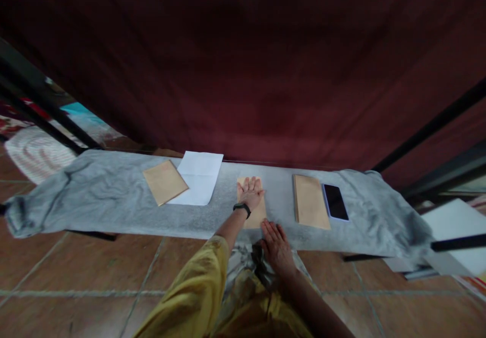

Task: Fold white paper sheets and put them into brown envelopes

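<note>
A brown paper envelope or folded sheet point(255, 220) lies on the grey cloth in front of me; which of the two I cannot tell. Flat on its upper part rests my left hand point(250, 192), fingers stretched out, a dark band on the wrist. My right hand point(276, 243) is at the lower right corner of the brown paper, its fingers extended and lying near the cloth's front edge. Left of them, a square brown paper piece point(165, 182) overlaps a creased white sheet point(201, 173). To the right is a stack of similar brown paper pieces point(312, 201).
A phone point(336, 202) with a pale purple edge lies right of the stack. The grey cloth point(114, 191) covers a long narrow surface. Behind it hangs a dark red curtain point(258, 75). Black metal bars point(433, 125) stand at both sides, and tiled floor point(114, 267) shows below.
</note>
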Motion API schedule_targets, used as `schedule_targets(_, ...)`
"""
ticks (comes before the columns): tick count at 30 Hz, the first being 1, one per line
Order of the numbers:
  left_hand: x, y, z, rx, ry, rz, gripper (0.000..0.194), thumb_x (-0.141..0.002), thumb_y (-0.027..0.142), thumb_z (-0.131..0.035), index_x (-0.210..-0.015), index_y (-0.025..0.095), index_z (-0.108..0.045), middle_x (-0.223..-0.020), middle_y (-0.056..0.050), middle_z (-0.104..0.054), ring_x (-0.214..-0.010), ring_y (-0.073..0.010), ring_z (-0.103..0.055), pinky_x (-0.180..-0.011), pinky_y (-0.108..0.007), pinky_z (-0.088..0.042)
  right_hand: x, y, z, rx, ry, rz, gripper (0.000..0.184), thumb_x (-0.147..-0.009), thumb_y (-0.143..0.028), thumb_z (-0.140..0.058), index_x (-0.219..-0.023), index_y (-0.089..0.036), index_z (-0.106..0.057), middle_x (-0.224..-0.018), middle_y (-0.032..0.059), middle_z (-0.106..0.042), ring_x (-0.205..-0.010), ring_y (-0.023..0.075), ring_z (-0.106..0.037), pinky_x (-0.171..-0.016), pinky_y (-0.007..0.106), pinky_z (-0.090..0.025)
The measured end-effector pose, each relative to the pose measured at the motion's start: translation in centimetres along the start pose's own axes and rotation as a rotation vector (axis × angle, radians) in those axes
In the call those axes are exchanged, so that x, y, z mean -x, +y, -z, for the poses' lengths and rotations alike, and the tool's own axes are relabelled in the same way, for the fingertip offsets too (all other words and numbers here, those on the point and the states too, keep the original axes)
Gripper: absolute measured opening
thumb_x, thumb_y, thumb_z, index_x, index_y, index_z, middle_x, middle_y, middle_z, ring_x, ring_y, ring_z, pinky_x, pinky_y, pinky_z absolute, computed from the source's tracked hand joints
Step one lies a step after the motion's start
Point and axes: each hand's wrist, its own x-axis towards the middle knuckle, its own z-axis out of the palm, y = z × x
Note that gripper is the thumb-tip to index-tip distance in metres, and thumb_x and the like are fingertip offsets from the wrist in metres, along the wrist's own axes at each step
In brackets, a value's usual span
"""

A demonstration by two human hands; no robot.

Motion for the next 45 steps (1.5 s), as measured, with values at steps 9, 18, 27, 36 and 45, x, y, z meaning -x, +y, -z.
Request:
schedule_targets(9,3.4,-0.7,-1.4,-0.027,0.138,-0.213,0.057,-0.103,0.044,-0.027,-0.157,0.028,-0.038,-0.164,-0.004,-0.039,-0.156,-0.0310,-0.020,-0.125,-0.065,-0.015,0.0,-0.2,0.3,-0.004,-0.072,-0.026,0.057,-0.100,-0.020,-0.043,-0.157,-0.017,-0.038,-0.154,0.0114,-0.052,-0.143,0.0242,-0.047,-0.122,0.049,-0.031)
schedule_targets(18,8.2,-0.6,-1.8,-0.065,0.090,-0.312,0.056,-0.105,0.042,-0.027,-0.156,0.023,-0.038,-0.166,-0.002,-0.035,-0.157,-0.0282,-0.019,-0.127,-0.058,-0.017,-0.1,-0.2,0.3,-0.009,-0.095,-0.070,0.050,-0.103,-0.025,-0.041,-0.152,-0.015,-0.046,-0.154,0.0113,-0.052,-0.143,0.0245,-0.046,-0.123,0.049,-0.028)
schedule_targets(27,13.3,-1.7,-1.5,-0.096,0.129,-0.400,0.055,-0.107,0.042,-0.027,-0.158,0.021,-0.034,-0.165,-0.006,-0.035,-0.155,-0.0221,-0.026,-0.127,-0.048,-0.023,0.0,-0.3,0.4,0.027,-0.118,-0.065,0.048,-0.105,-0.025,-0.036,-0.151,-0.014,-0.048,-0.155,0.0110,-0.050,-0.145,0.0228,-0.044,-0.124,0.047,-0.026)
schedule_targets(36,17.8,-3.8,-1.2,-0.110,0.132,-0.449,0.068,-0.102,0.050,-0.046,-0.160,0.021,-0.027,-0.169,-0.018,-0.019,-0.157,-0.0295,-0.018,-0.126,-0.051,-0.025,0.1,-0.6,0.4,0.009,-0.064,-0.109,0.048,-0.106,-0.027,-0.035,-0.151,-0.012,-0.048,-0.152,0.0139,-0.053,-0.141,0.0273,-0.048,-0.121,0.052,-0.031)
schedule_targets(45,18.0,-3.8,-1.2,-0.103,0.120,-0.462,0.070,-0.100,0.041,-0.054,-0.159,0.017,-0.027,-0.170,-0.019,-0.014,-0.157,-0.0300,-0.015,-0.127,-0.051,-0.020,-1.6,-3.0,-0.1,-0.049,-0.138,-0.047,0.055,-0.108,-0.033,-0.028,-0.156,-0.007,-0.039,-0.158,0.0170,-0.045,-0.148,0.0256,-0.040,-0.122,0.046,-0.033)
